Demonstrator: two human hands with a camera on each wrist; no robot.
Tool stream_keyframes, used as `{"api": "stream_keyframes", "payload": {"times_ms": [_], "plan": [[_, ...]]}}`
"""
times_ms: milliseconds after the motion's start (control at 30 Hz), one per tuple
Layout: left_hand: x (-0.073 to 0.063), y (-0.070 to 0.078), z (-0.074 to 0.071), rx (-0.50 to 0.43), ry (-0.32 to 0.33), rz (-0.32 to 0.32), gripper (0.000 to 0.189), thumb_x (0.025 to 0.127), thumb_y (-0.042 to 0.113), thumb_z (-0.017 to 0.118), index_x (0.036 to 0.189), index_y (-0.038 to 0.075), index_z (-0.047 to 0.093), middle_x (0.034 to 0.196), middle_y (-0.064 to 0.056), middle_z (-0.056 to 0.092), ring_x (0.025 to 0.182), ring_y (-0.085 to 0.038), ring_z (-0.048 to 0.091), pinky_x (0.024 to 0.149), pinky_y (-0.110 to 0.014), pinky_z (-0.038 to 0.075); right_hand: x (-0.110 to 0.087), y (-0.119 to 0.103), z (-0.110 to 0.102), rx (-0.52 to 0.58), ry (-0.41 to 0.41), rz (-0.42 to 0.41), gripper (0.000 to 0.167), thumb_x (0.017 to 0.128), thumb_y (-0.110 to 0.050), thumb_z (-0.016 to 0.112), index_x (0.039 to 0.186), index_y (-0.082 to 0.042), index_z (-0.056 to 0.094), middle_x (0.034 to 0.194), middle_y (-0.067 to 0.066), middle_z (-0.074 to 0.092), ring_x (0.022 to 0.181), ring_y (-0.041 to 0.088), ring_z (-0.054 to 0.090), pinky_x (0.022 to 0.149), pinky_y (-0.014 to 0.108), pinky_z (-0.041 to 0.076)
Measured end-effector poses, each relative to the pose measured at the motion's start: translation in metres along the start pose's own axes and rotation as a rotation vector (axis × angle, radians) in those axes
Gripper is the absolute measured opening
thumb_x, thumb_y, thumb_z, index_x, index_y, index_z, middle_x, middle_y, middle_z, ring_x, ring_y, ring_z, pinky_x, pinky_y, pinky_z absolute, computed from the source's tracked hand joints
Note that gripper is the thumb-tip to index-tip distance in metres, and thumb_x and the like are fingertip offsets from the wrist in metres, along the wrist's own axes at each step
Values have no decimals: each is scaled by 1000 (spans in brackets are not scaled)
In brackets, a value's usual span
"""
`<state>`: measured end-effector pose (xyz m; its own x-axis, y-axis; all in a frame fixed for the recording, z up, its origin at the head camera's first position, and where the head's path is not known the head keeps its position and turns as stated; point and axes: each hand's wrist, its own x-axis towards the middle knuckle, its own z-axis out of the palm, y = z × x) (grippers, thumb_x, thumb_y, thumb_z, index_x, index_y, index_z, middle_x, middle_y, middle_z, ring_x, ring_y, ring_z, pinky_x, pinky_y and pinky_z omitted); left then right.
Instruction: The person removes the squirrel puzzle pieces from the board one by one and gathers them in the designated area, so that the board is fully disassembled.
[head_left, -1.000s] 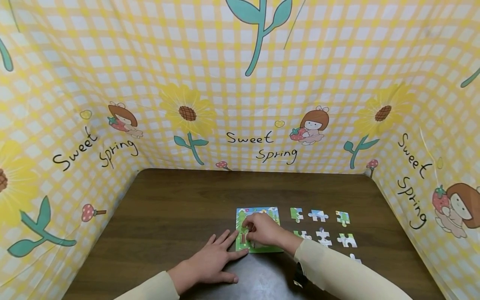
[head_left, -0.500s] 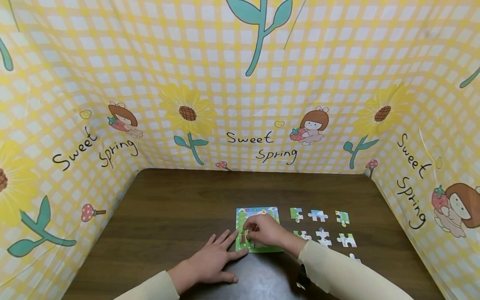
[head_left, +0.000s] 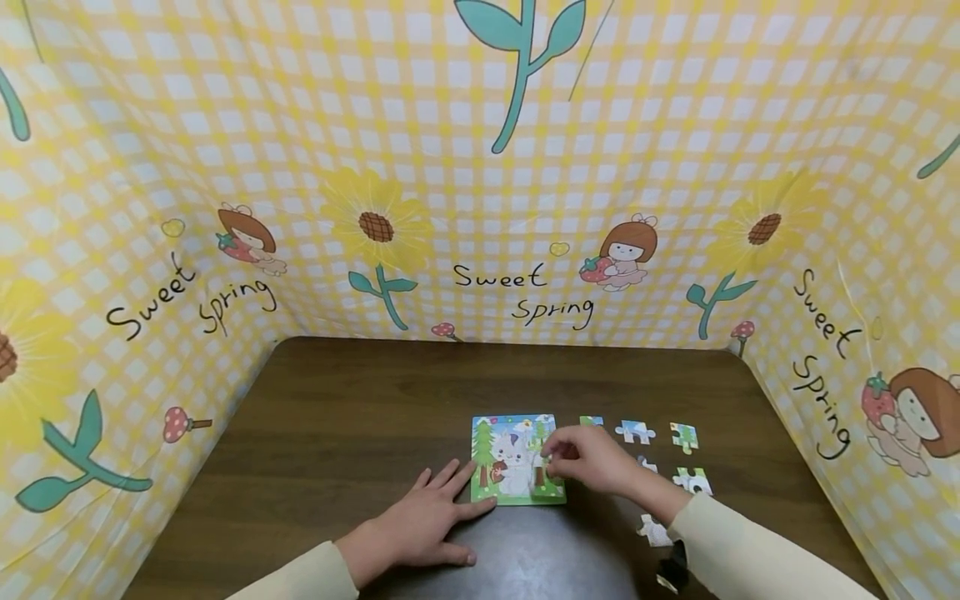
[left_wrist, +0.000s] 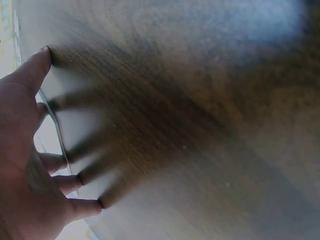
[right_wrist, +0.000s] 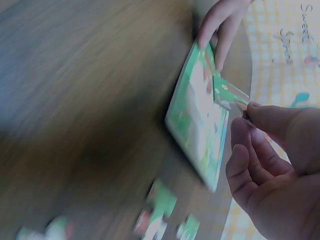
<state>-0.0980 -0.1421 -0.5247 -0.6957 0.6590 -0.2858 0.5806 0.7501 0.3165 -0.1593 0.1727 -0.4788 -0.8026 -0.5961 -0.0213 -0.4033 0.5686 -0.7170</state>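
Note:
A picture board (head_left: 517, 502) with a white cartoon animal between green trees lies flat on the table. My left hand (head_left: 423, 521) rests with spread fingers at its left and front edges. Over the board's right side, my right hand (head_left: 600, 462) pinches a jigsaw puzzle piece (right_wrist: 230, 95) between thumb and fingertips. Green with a brown patch, the piece is held tilted above the board in the right wrist view. The left wrist view shows the left fingertips down on the dark tabletop.
Right of the board lie several loose puzzle pieces, including a blue-and-white piece (head_left: 636, 431), a tree piece (head_left: 684, 437) and a white piece (head_left: 655, 531). The right forearm covers part of them. A yellow checked cloth (head_left: 495, 208) walls the wooden table (head_left: 360, 417) at back and sides.
My right hand has moved right from the board's middle with a puzzle piece in its fingers, uncovering the animal picture. The left hand has stayed in place.

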Motion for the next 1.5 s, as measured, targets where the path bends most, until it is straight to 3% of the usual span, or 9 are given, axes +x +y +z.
{"api": "stream_keyframes", "payload": {"times_ms": [300, 533, 867, 1500], "plan": [[-1, -1, 0, -4, 2, -10, 73, 91, 75, 55, 156, 50, 33, 173, -12, 12, 156, -43, 18, 111, -74, 28, -43, 29, -22, 29, -3, 60, 10, 93, -15, 75, 101, -8, 74, 84, -5, 70, 74, 4, 64, 67, 26, 52], [-2, -1, 1, -14, 2, -16, 73, 91, 75, 56, 156, 51, 33, 173, -11, 12, 157, -43, 17, 111, -74, 28, -65, 42, -23, 66, -27, 110, 8, 94, -14, 75, 99, -9, 73, 81, -4, 71, 71, 4, 65, 66, 25, 52], [-2, 0, -4, -23, -12, -16, 73, 90, 73, 59, 155, 51, 35, 173, -11, 13, 156, -42, 19, 112, -73, 28, -71, 50, -8, -28, -13, 66, 8, 88, -9, 78, 90, -13, 72, 78, -9, 70, 70, -2, 62, 63, 23, 51], [-2, -2, -9, 17, -27, 35, 73, 92, 72, 58, 157, 50, 31, 173, -12, 13, 156, -42, 21, 111, -73, 30, -71, 53, -4, -129, -68, 96, 11, 87, -12, 79, 87, -19, 70, 75, -12, 62, 67, -1, 54, 61, 24, 46]]}}
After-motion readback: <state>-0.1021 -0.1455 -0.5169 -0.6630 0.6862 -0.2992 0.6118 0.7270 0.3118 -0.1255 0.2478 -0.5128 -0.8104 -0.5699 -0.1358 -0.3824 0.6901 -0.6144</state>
